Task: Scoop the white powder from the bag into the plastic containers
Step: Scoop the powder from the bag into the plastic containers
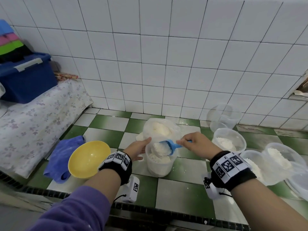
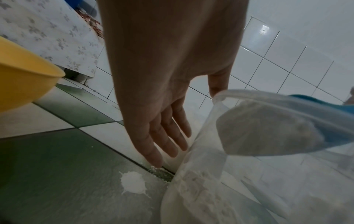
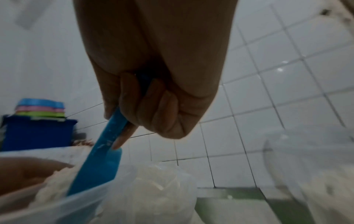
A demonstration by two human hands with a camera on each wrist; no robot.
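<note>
Your right hand (image 1: 197,142) has its fingers curled round the handle of the blue plastic scoop (image 1: 170,146), index finger laid along the handle. The scoop's bowl is heaped with white powder (image 1: 159,148) and tips over the mouth of the clear round plastic container (image 1: 159,165) standing on the green-and-white checked tile counter (image 1: 180,185). That container is partly filled with lumpy powder.

Your left hand (image 1: 139,148) steadies the container: the fingers are straight and slack along its left wall, the thumb up at the rim, nothing clenched.

Just behind the container stands the thin clear plastic bag (image 1: 160,128), open at the top, with a mound of powder inside.

To your right sit more clear plastic tubs (image 1: 229,141), some holding powder, one at the wall lying on its side. To your left a yellow plastic bowl (image 1: 89,159) rests beside a crumpled blue cloth (image 1: 62,157). Spilled powder (image 2: 133,184) dots the tile near your left fingertips.
</note>
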